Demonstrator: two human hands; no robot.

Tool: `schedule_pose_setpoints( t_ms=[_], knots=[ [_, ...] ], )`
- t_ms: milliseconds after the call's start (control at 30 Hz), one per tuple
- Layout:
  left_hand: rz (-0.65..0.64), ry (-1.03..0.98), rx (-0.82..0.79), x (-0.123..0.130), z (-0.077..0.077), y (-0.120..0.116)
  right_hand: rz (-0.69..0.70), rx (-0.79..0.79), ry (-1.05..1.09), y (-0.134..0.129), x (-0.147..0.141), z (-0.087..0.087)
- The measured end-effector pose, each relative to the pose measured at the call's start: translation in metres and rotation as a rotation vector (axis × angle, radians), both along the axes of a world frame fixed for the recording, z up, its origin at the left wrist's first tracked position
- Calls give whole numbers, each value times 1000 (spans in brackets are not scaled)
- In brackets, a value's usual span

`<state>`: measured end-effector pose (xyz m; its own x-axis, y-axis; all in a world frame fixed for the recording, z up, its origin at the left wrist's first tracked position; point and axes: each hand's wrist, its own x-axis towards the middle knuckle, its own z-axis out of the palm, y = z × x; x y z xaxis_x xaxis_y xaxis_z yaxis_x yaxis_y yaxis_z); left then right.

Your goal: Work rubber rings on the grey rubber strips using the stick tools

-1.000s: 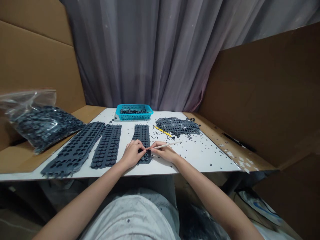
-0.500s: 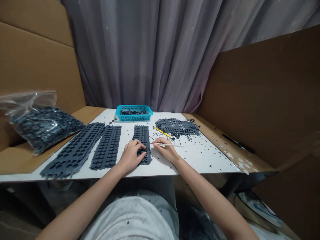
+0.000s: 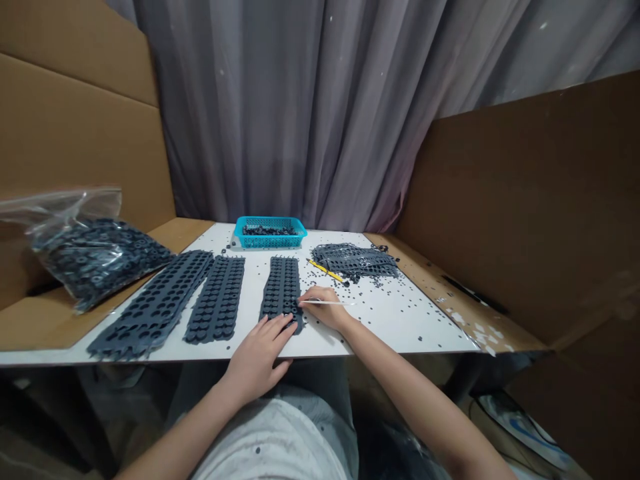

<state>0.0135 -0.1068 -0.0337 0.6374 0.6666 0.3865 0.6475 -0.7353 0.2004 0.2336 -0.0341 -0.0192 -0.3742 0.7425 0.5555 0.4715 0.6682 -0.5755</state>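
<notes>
A dark rubber sheet (image 3: 281, 287) with rows of round pieces lies on the white table in front of me. My left hand (image 3: 260, 353) rests over its near end, fingers spread, thumb apart, holding nothing. My right hand (image 3: 325, 308) is at the sheet's right edge, fingers pinched on a thin white stick (image 3: 335, 303) whose tip is hidden at the sheet. Left of it lie a second studded sheet (image 3: 216, 300) and a stack of sheets with round holes (image 3: 155, 303).
A blue basket (image 3: 270, 241) of small dark rings stands at the back. A bag of dark rings (image 3: 100, 257) is at the left. Scrap sheets (image 3: 353, 259), a yellow tool (image 3: 326, 271) and scattered bits lie right. Cardboard walls (image 3: 540, 200) flank the table.
My left hand has drawn back toward me to the sheet's near end, its fingers flatter. My right hand has moved slightly left and nearer with the stick, onto the sheet's edge.
</notes>
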Motion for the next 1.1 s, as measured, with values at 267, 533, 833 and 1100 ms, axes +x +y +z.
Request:
schedule_pose_setpoints(
  t_ms=[267,533,833,1100],
  knots=[
    [2,-33,-13,-1,1,-2,99,72,-112,4,-1,3],
    [-4,-45,-25,-1,-1,-2,-25,12,-41,29,4,-3],
    [4,-13,-36,-1,1,-3,37,-125,140,23,4,-4],
    [11,12,-31,-2,0,-3,121,-164,128,18,0,-3]
  ],
)
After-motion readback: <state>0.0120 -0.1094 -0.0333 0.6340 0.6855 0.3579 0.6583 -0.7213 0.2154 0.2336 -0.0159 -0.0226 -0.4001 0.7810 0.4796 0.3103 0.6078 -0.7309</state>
